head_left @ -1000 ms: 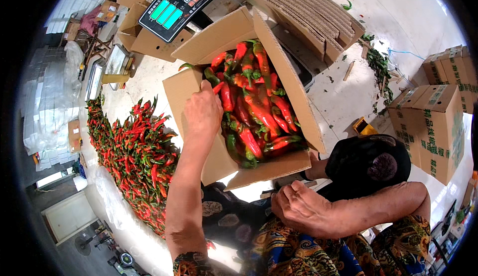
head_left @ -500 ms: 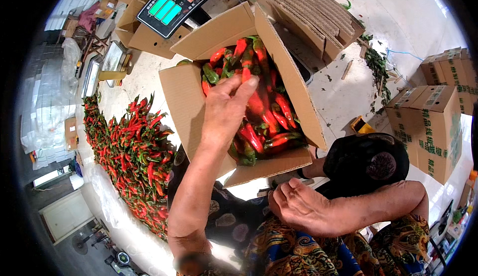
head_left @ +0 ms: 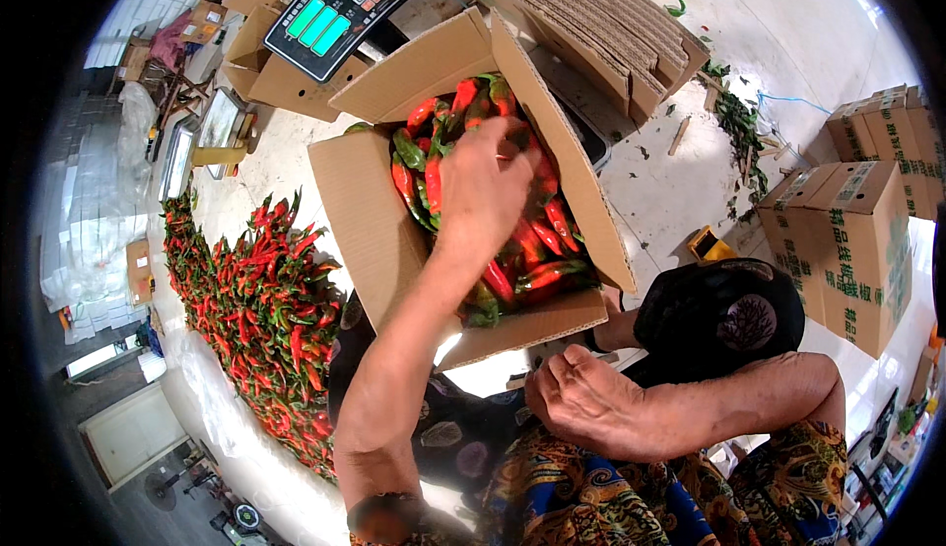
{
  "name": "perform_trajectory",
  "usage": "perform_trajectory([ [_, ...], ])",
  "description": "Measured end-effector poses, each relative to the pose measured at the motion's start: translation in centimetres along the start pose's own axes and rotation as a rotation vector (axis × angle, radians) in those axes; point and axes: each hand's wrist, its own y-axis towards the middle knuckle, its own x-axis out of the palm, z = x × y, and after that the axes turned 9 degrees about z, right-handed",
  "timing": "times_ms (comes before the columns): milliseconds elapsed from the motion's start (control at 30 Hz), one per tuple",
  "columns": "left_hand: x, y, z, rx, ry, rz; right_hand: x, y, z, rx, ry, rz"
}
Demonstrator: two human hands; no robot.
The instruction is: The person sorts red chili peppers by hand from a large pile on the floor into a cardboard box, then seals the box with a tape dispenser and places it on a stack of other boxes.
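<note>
— Where's the left hand (head_left: pixel 483 186) just now?

— Down inside the open cardboard box (head_left: pixel 370 226), palm spread over the chili peppers (head_left: pixel 532 250). The fingers are loosely splayed and curled at the tips, lying on top of the heap. Whether one is pinched underneath I cannot tell; the hand hides it.

— And the peppers, what state are they in?

— Long pods, mostly red with some green mixed in, piled to about the brim. The box sits tilted toward the person, flaps standing outward, which I'd judge keeps the opening wide for reaching in.

— What's the box resting on?

— On a weighing scale, I think. Its display head (head_left: pixel 340 9), a dark panel with green readouts and a coloured keypad, rises just behind the far flap. The platform itself is hidden beneath the box.

— The right hand (head_left: pixel 581 403)?

— Held low near the lap, well apart from the box, closed in a loose fist. Nothing shows between the fingers, so it seems idle rather than gripping.

— More peppers anywhere?

— A long heap of loose peppers (head_left: pixel 261 300) runs along the floor at the person's left, close enough to scoop from, I'd guess. Flattened cartons (head_left: pixel 591 14) are stacked beyond the box, and sealed cartons (head_left: pixel 857 240) stand off to the right. A dark cap (head_left: pixel 724 314) lies by the right forearm.
</note>
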Motion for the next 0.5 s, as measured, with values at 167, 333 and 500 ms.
perform_trajectory([
  [167, 0.6, -2.3, -0.6, 0.256, 0.165, -0.027, -0.2, 0.1, -0.2, -0.017, 0.001, -0.050],
  [333, 1.1, -1.5, -2.0, 0.346, 0.193, -0.004, -0.5, 0.3, -0.2, -0.026, 0.021, -0.058],
  [500, -0.9, -1.0, -1.0, 0.216, 0.042, -0.089, 0.6, -0.1, -0.2, -0.027, 0.013, -0.026],
])
